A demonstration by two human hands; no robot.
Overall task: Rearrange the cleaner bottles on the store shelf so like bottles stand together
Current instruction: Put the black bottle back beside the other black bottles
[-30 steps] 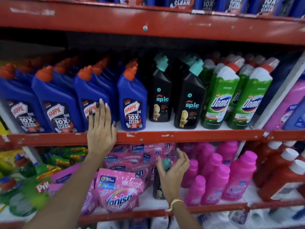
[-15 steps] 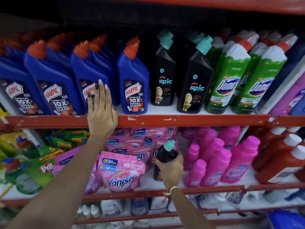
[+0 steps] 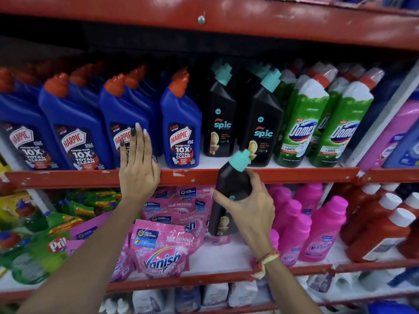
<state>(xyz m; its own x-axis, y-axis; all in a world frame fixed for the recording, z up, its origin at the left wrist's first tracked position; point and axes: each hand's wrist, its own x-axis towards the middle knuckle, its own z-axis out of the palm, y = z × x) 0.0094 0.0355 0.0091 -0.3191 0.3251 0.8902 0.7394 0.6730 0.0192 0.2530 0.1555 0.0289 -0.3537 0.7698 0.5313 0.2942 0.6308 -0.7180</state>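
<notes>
My right hand [image 3: 251, 207] grips a black Spic bottle [image 3: 229, 184] with a teal cap, held tilted in front of the red edge of the middle shelf [image 3: 294, 175]. On that shelf stand blue Harpic bottles [image 3: 181, 130] at left, two black Spic bottles [image 3: 263, 123] in the middle and green Domex bottles [image 3: 301, 123] at right. My left hand [image 3: 138, 164] lies flat, fingers together, against the shelf edge and the front of a Harpic bottle, holding nothing.
On the lower shelf lie pink Vanish pouches [image 3: 165, 248], pink Vanish bottles [image 3: 322, 232], red bottles with white caps [image 3: 381, 225] and green Pril bottles [image 3: 45, 248]. A red shelf beam [image 3: 204, 19] runs overhead. Purple bottles [image 3: 399, 132] stand at far right.
My right hand closed on the black Spic bottle on the lower shelf among the pouches and lifted it up to the middle shelf's edge. My left hand stayed on the shelf edge.
</notes>
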